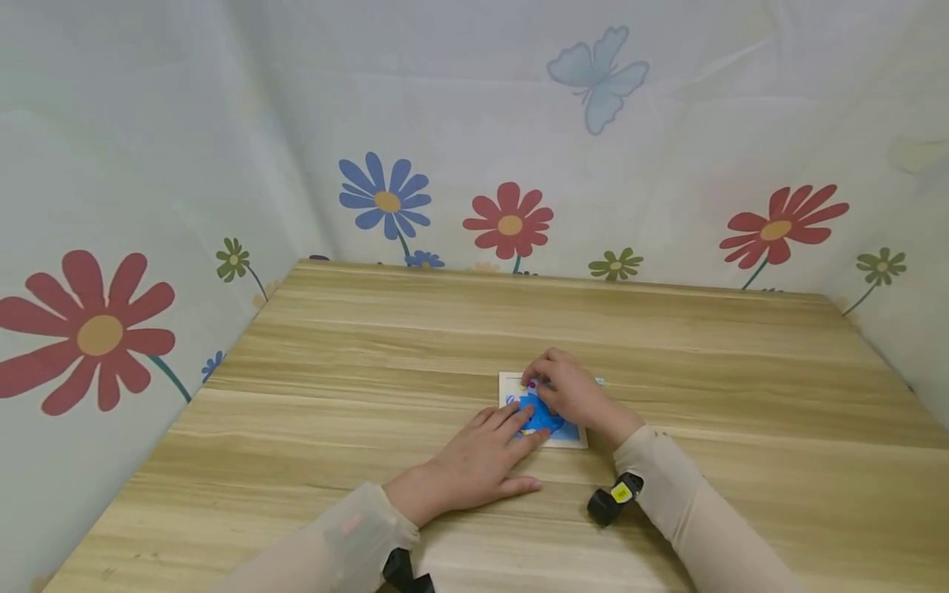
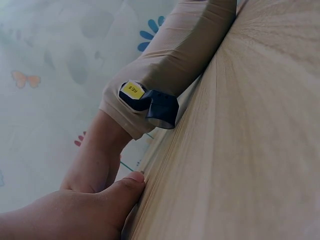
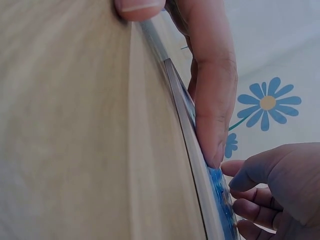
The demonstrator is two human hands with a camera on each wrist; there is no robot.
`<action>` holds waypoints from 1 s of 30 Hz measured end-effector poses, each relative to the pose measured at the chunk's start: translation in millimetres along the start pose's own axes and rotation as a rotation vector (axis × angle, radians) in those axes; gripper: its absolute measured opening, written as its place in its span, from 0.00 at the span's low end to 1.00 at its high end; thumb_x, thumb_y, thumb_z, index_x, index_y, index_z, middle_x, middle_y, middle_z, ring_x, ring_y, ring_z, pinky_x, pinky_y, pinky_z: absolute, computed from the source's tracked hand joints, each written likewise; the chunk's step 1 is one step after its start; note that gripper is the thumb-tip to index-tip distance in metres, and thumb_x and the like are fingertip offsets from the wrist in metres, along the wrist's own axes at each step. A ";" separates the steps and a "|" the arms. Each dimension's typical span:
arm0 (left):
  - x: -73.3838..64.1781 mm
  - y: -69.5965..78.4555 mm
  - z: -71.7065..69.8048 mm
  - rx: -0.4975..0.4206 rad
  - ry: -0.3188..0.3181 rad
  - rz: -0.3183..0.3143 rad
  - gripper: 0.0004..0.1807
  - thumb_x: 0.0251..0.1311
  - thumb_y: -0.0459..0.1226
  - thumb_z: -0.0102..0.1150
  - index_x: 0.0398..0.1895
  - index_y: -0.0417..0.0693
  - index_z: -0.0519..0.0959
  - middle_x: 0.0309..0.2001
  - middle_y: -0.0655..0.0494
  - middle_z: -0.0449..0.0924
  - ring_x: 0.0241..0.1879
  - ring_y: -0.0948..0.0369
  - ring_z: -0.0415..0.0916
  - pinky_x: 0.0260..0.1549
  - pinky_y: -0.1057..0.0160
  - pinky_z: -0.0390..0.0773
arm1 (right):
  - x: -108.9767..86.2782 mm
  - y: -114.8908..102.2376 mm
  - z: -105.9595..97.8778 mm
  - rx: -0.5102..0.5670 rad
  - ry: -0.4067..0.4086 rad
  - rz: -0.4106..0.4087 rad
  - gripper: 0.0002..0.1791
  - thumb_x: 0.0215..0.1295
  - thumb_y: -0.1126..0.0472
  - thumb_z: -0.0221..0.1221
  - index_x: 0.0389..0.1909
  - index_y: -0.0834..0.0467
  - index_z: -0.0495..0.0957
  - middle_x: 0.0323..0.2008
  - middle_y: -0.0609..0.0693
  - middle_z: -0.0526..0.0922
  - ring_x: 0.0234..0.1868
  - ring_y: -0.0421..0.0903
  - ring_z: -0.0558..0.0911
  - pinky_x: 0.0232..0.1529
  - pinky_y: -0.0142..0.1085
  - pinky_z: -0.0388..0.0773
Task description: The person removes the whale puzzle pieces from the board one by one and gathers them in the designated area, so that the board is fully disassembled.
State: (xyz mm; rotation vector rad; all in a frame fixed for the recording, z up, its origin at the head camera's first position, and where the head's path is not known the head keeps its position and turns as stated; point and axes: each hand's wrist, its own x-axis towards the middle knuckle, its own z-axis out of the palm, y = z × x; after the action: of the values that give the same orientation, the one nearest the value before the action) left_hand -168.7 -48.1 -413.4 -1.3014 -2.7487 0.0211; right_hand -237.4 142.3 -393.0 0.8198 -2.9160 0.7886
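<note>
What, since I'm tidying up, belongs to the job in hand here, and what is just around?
In the job:
- pale-edged board
- blue shape on it
- left hand
- right hand

Seemingly just around:
- wooden table
- black wrist devices
- flowered backdrop

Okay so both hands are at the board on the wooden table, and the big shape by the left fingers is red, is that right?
Not quite: the head view shows that the big shape is blue, not red. The left hand and right hand are indeed at the board on the wooden table.
</note>
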 end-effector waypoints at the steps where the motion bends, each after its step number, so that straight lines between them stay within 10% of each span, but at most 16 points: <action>1: 0.0 0.1 -0.2 0.001 0.001 0.001 0.34 0.67 0.63 0.38 0.72 0.59 0.63 0.73 0.48 0.58 0.74 0.50 0.55 0.68 0.49 0.62 | -0.1 0.2 -0.2 -0.003 0.002 -0.005 0.10 0.63 0.70 0.54 0.40 0.57 0.81 0.42 0.53 0.76 0.42 0.46 0.72 0.43 0.39 0.74; 30: 0.8 -0.2 -0.8 -0.013 -0.017 -0.003 0.34 0.67 0.63 0.38 0.72 0.60 0.62 0.74 0.49 0.57 0.74 0.51 0.54 0.69 0.49 0.61 | 0.8 1.8 0.2 0.008 0.024 -0.024 0.08 0.59 0.68 0.58 0.39 0.56 0.79 0.41 0.53 0.77 0.46 0.50 0.74 0.52 0.48 0.74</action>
State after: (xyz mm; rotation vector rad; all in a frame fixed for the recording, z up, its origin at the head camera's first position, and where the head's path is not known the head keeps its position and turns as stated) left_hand -169.2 -47.6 -412.5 -1.3064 -2.7696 0.0138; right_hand -239.0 143.1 -393.9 0.8376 -2.8784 0.8033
